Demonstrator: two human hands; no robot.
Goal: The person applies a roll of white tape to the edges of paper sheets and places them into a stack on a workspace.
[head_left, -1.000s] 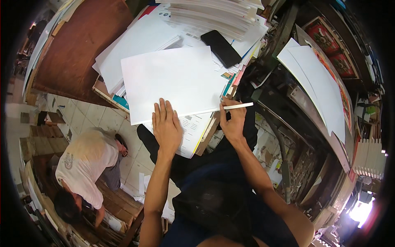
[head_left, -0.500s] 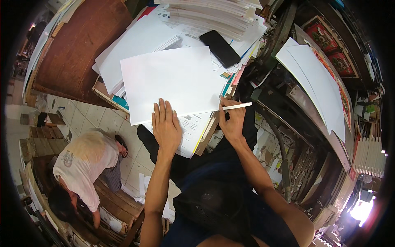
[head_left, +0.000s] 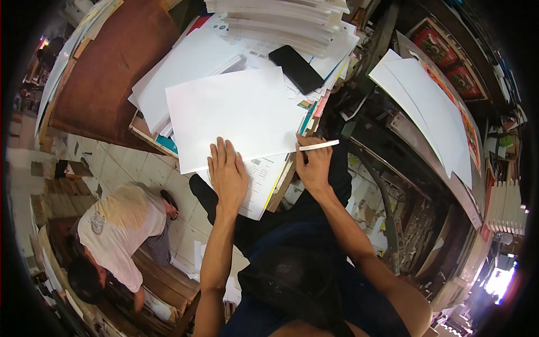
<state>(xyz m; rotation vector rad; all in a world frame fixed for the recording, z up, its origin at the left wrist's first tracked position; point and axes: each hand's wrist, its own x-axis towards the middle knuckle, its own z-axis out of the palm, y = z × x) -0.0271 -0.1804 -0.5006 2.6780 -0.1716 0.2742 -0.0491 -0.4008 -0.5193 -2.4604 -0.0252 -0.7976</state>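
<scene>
My left hand (head_left: 229, 174) lies flat, fingers stretched out, on the near edge of a large blank white sheet (head_left: 230, 112). The sheet rests slightly askew on printed papers (head_left: 261, 182) with a yellow edge, on a low stack in front of me. At the sheet's near right corner, my right hand (head_left: 315, 168) is closed around a thin, flat white stick (head_left: 321, 145). The stick points to the right, and its left end is near the sheet's corner. Whether it touches the sheet I cannot tell.
A black phone (head_left: 296, 68) lies on papers beyond the sheet, beside a tall pile of bound white pages (head_left: 281, 25). White sheets (head_left: 424, 106) lie on a machine at right. A brown board (head_left: 112, 78) stands at left. At lower left, a person (head_left: 120, 230) bends over planks.
The whole view has shifted slightly. My left hand stays flat on the sheet, and my right hand still holds the white stick at the corner, with hardly any movement.
</scene>
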